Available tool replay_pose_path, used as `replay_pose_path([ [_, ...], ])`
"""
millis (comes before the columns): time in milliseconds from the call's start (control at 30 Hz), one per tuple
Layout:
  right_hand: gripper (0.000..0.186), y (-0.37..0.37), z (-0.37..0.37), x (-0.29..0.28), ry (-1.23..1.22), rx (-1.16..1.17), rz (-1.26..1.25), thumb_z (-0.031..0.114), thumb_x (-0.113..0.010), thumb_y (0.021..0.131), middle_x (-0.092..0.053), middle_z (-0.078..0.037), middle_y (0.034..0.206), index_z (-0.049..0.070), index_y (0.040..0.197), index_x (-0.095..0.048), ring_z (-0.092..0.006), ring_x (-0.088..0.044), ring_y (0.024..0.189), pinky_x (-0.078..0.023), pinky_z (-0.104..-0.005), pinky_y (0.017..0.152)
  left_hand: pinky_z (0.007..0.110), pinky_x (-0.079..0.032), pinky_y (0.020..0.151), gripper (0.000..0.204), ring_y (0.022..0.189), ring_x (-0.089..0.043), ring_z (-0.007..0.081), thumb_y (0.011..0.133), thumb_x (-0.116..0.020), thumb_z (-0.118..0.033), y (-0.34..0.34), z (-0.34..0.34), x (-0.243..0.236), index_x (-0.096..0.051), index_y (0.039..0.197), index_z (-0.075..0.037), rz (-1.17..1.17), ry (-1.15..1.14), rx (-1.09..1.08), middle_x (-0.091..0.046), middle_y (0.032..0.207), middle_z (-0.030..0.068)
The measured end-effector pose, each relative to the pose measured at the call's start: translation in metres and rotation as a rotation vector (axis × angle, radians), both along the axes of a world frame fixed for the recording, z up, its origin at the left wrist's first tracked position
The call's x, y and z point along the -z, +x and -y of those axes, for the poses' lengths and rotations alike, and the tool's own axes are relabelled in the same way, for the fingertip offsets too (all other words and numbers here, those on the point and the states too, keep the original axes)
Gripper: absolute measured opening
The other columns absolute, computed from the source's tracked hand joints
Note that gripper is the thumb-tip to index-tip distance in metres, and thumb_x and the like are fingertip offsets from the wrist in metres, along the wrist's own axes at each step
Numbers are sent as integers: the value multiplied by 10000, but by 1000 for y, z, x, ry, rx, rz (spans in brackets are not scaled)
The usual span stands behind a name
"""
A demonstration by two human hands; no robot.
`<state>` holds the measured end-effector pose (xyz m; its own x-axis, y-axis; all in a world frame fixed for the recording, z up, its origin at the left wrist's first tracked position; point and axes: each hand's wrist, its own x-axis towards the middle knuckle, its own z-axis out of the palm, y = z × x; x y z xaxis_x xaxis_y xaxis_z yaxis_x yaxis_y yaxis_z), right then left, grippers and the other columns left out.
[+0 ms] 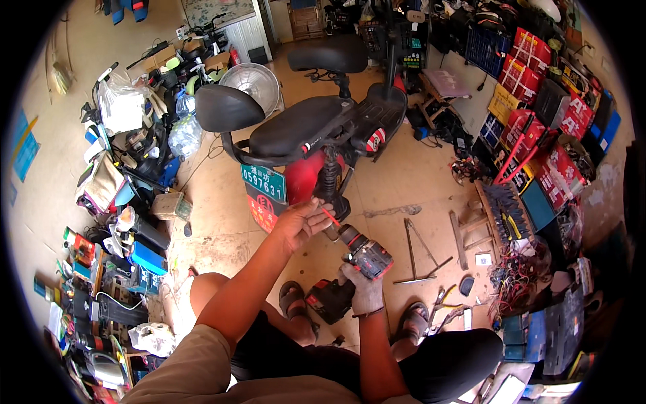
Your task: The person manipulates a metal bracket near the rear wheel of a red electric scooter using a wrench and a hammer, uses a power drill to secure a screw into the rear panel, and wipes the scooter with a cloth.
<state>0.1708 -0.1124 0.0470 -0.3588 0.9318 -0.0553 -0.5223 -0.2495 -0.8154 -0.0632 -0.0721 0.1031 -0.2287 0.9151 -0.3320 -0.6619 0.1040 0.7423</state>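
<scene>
My bare left hand (304, 222) has its fingers at a thin orange-red rod (330, 217) near the rear wheel area of a black-and-red electric scooter (296, 129), pinching it. The rod points toward the chuck of a cordless drill (368, 257), whose black battery (328, 301) hangs below. My right hand (362, 289), in a pale glove, grips the drill's handle. Above my left hand are the scooter's spring shock (330, 174) and a green plate (262, 180) over a red mudguard. Whether the rod is seated in the chuck I cannot tell.
Long metal tools (420, 276) and pliers (444, 297) lie on the floor to my right, beside a small wooden bench (471, 232) and tangled wires (508, 283). Piled goods (145, 256) line the left; red boxes (525, 60) line the right. A fan (252, 84) stands behind the scooter.
</scene>
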Motion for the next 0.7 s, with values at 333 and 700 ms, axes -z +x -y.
replay_pose_path([
  [333,257,-3,-8,10,-11,-16,0,76,-784,867,-668,-63,799,-19,1085,-687,-167,-641,662,-502,-296,611,499,-598,1044,349,1194,-707,383,1030,-709,-212,-1,-4,6,-607,1243,46,-39,-18,-34,-696,1282,262],
  [700,205,-3,-18,19,-26,11,132,10,-771,847,-671,-27,821,13,1031,-681,-107,-618,651,-492,-279,579,476,-637,972,323,1126,-735,372,1057,-663,-194,-4,-15,19,-602,1219,79,-135,-94,-52,-712,1225,275],
])
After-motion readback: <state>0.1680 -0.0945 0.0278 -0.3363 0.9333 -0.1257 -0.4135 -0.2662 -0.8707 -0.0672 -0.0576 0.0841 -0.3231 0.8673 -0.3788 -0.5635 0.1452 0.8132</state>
